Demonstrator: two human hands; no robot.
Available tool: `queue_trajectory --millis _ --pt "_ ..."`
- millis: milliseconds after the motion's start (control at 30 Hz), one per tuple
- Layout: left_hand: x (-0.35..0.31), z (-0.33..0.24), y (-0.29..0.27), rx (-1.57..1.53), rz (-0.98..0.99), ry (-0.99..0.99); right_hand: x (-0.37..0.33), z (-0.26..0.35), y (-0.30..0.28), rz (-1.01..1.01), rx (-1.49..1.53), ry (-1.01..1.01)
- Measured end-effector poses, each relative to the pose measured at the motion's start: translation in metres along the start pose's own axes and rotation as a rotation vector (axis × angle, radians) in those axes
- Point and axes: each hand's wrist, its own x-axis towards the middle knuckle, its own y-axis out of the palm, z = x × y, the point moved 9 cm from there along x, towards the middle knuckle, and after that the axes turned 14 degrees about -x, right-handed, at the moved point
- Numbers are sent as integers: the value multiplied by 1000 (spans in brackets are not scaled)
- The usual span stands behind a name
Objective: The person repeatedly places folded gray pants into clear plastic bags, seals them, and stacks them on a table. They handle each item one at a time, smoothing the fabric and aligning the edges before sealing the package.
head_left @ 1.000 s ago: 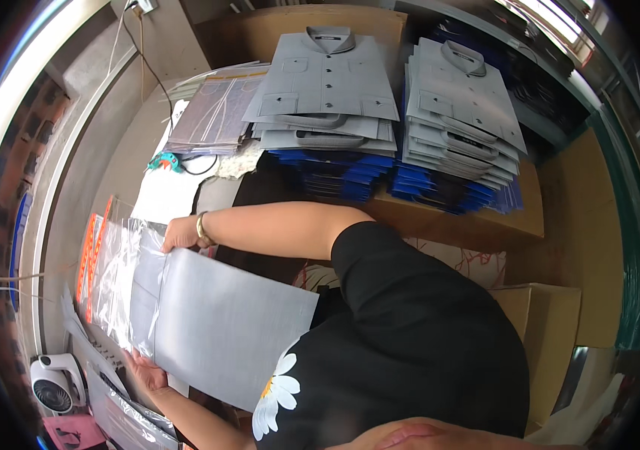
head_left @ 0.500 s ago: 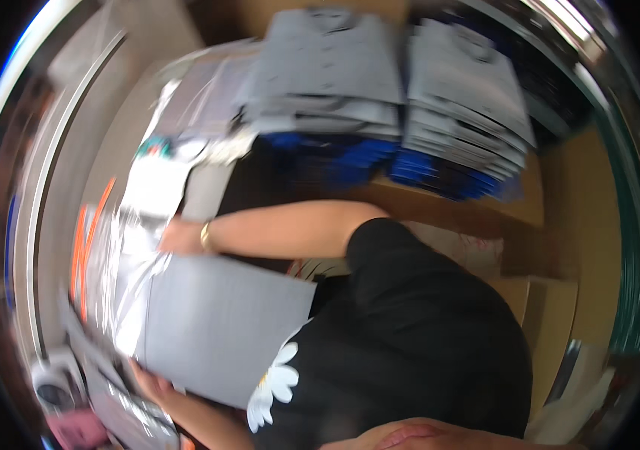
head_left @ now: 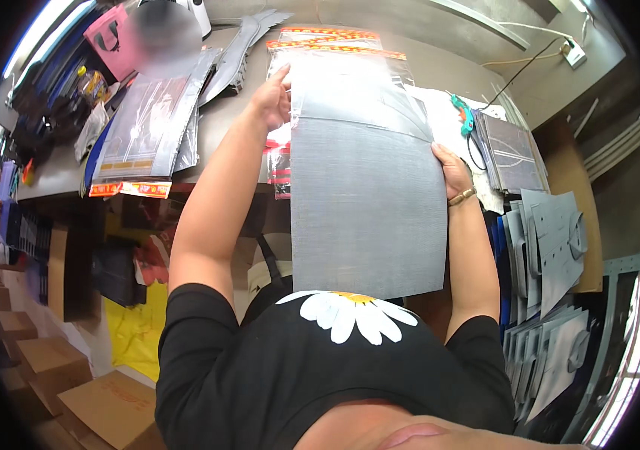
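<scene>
Hands, half-curled, hold partly bagged grey cloth.

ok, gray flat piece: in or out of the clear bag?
Partly in, it appears: glossy film of the clear bag covers the far end of the gray flat piece; its near end is bare.

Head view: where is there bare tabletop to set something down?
Bare tabletop shows between the bagged stack, grey strips and left hand, and behind the orange-edged bags. The middle is crowded by those bags and the grey panel; so is the area beyond the right hand, with the white sheet, teal tool and flat bundle.
</scene>
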Motion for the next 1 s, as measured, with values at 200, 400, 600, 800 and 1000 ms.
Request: queue_trajectory --millis 200,400,600,800,1000 --pt "43 -8 11 146 76 -110 -1 17 -5 48 -134 -40" --pt "45 -29 1 178 -72 114 -29 2 5 -33 -192 32" --pt "47 -33 -45 -200 -155 340 -41 -8 24 19 -163 -74" --pt "21 -33 -50 -207 -103 498 -47 -6 27 14 -179 -128" --pt "-7 -14 -30 -301 -115 302 -48 -5 26 14 -142 -133"
